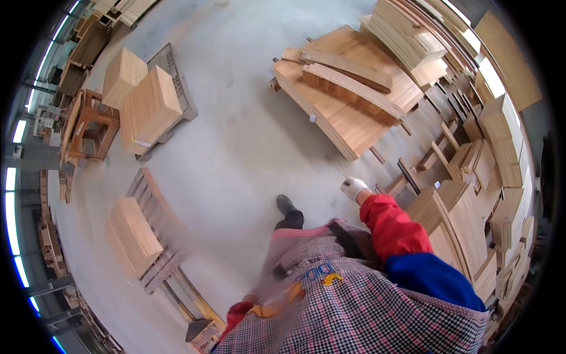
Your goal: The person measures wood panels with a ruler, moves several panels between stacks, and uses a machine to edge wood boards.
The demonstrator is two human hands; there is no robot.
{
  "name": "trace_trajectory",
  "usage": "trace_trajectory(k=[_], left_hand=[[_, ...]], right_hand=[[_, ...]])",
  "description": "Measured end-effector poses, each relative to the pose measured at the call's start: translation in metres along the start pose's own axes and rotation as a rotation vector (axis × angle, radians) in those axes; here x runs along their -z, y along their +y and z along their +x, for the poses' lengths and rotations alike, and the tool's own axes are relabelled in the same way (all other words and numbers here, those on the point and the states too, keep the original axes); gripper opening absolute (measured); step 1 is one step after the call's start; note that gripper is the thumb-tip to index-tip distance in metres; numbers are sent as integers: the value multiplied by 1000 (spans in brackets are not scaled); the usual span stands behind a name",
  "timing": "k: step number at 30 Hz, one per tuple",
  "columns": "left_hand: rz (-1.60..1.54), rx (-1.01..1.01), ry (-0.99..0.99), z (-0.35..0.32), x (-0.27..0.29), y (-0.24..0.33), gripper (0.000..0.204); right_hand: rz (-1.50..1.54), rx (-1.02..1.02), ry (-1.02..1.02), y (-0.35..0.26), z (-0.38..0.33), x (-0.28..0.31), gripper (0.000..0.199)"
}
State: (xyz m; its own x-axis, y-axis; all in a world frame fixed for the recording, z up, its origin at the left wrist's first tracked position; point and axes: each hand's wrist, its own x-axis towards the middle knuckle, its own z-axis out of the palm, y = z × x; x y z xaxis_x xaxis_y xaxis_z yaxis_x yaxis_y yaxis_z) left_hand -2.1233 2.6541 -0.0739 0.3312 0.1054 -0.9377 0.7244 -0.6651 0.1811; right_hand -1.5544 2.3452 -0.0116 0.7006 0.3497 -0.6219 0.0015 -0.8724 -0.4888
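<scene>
My right hand [354, 187] wears a white glove and hangs out to my right at the end of a red sleeve, above the bare concrete floor. Its fingers look curled and I see nothing in it. It is closest to the low stacks of wooden boards [454, 218] on my right. My left hand [258, 304] is a motion-blurred patch by my checked apron, past a red cuff, and its fingers cannot be made out. My dark shoe [286, 205] is stepping forward on the floor.
A large stack of long wooden panels [348, 88] lies ahead on the right. Pallets carrying wooden blocks [147, 106] stand ahead on the left, and another loaded pallet [138, 233] sits close on my left. Open concrete floor [236, 141] runs between them.
</scene>
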Motion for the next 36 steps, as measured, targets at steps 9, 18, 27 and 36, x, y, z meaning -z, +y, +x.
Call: trace_trajectory(k=[9,18,27,36], left_hand=[[-911,10,557,37,440,173,29],[-74,-57,91,122,561,232,31],[-65,298,53,142,699,308,29],[-22,172,-43,246,819,347,29]], right_hand=[[229,-492,-15,-27,70,-11,37],[692,-616,120,-50,250,-17,48],[1543,-982,332,-72,417,-24,48],[962,-569,348,-17,449,-103,47]])
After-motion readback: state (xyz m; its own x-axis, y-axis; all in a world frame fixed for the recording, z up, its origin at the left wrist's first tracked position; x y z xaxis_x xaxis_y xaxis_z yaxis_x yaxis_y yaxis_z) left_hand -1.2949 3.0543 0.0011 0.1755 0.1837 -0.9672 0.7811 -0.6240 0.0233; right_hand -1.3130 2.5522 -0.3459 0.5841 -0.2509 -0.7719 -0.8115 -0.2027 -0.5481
